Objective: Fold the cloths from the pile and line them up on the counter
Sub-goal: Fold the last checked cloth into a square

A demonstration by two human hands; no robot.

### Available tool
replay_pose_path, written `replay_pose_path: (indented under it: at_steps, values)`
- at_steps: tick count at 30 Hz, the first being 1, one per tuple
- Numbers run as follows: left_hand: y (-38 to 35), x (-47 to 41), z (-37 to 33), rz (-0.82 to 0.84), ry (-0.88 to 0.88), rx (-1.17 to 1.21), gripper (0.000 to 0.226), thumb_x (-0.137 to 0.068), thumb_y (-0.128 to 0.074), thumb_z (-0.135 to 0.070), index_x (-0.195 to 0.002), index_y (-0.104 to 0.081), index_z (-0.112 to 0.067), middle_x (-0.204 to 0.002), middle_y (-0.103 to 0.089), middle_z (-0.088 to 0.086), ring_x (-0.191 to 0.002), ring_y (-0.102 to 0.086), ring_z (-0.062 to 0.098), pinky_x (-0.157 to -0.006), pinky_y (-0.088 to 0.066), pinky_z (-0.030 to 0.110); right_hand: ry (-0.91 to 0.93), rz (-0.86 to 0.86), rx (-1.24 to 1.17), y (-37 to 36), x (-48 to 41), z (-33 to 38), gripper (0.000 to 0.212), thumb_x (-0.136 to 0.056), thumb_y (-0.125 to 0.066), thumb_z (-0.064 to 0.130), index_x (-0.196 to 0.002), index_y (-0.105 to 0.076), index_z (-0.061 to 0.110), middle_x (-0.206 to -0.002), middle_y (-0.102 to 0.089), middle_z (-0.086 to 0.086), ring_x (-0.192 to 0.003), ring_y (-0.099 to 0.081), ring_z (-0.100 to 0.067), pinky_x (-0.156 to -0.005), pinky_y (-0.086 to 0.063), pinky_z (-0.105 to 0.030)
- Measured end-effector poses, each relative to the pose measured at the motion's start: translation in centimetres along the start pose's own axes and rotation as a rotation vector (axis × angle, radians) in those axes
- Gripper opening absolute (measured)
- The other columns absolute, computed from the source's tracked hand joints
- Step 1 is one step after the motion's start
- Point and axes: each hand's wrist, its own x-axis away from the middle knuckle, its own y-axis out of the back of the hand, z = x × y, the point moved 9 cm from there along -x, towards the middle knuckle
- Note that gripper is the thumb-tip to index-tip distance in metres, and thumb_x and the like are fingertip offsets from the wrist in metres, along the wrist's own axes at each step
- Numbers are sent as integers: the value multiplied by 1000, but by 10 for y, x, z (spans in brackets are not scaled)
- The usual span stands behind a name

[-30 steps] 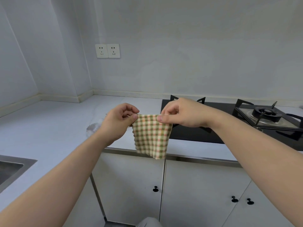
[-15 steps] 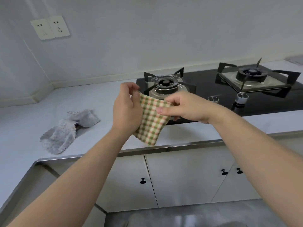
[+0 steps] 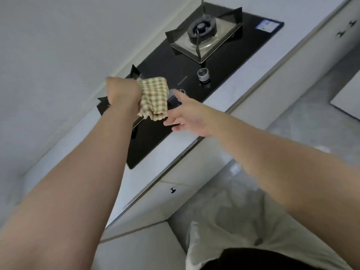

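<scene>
A small checked cloth (image 3: 154,97), green, orange and cream, hangs folded over in the air above the black hob. My left hand (image 3: 123,94) grips its upper left part, fingers curled out of sight behind the fabric. My right hand (image 3: 183,114) is just right of the cloth with its fingers stretched towards the lower edge; I cannot tell whether they touch it. The pile of cloths is out of view.
The view is strongly tilted. A black glass hob (image 3: 175,78) with a gas burner (image 3: 203,29) and a knob (image 3: 203,74) lies in the white counter (image 3: 229,94). White cabinet doors (image 3: 187,193) with dark knobs run below. My trouser leg (image 3: 243,221) shows at the bottom.
The head has swung right and tilted, so the grey cloths on the counter left the view. My right hand let go of the checked cloth, which now hangs from my left hand alone.
</scene>
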Motion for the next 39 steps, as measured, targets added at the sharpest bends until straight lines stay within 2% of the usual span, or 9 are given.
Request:
replay_pose_path:
  at_steps: [4, 6, 12, 17, 20, 24, 29, 35, 39]
  values:
    - [-25, 36, -48, 116, 100, 163, 22, -97, -51, -18, -114, -59, -7, -79, -47, -3, -58, -38, 10, -55, -42, 15, 13, -115, -66, 30, 38, 16, 102, -85, -76, 9, -158, -9, 34, -118, -69, -7, -102, -72, -23, -97, -54, -41]
    - [-43, 53, -77, 121, -60, -362, 8, -93, -51, -11, -86, -51, -7, -72, -38, -1, -58, -33, 14, -71, -38, 21, 47, -181, -111, 54, 54, 29, 95, -87, -76, 20, -156, -14, 34, -124, -66, -5, -99, -73, -20, -96, -54, -40]
    - [-109, 112, -173, 196, -208, -563, 21, -90, -58, -19, -110, -59, -13, -106, -60, -1, -109, -61, 20, -90, -46, 26, 110, -357, -169, 150, 98, 74, 70, -94, -66, 23, -152, -28, 27, -119, -68, -5, -92, -74, -20, -87, -58, -36]
    - [-153, 156, -213, 238, 55, -139, 30, -99, -47, -30, -125, -37, -41, -124, -56, -4, -76, -54, 1, -57, -47, 12, 123, -507, -112, 233, 146, 102, 55, -96, -60, 16, -146, -38, 19, -114, -68, -9, -80, -71, -19, -64, -52, -24]
    - [-188, 172, -241, 276, -120, -404, 49, -95, -57, -35, -140, -43, -21, -140, -52, -1, -119, -55, 14, -101, -46, 24, 129, -562, -127, 278, 174, 110, 43, -98, -56, 14, -139, -43, 16, -101, -73, -9, -72, -68, -19, -62, -48, -24]
    - [-212, 199, -282, 254, -59, 17, 43, -101, -48, -20, -141, -46, -6, -138, -56, 12, -114, -60, 25, -62, -46, 20, 82, -556, -337, 325, 192, 112, 45, -91, -50, -2, -133, -51, 13, -110, -72, -14, -86, -75, -24, -74, -54, -32]
    - [-250, 234, -337, 273, -400, -67, 32, -95, -37, -5, -126, -44, -11, -99, -56, 3, -95, -57, 26, -73, -39, 30, -1, -495, -671, 364, 196, 114, 42, -95, -51, 34, -128, -57, 9, -114, -71, -14, -102, -71, -33, -90, -57, -44]
    - [-301, 245, -378, 317, -628, -88, 22, -101, -34, -12, -121, -43, -13, -77, -51, -5, -79, -54, 21, -66, -35, 31, -6, -727, -509, 420, 179, 132, 43, -101, -44, 51, -108, -61, 12, -99, -72, -5, -85, -71, -21, -69, -60, -34]
    - [-346, 224, -390, 345, -616, 6, 21, -102, -34, -10, -121, -43, -11, -82, -55, -1, -76, -53, 18, -62, -34, 29, 55, -986, -43, 481, 169, 163, 45, -106, -28, 47, -83, -48, 15, -75, -48, 2, -64, -46, -13, -51, -34, -27]
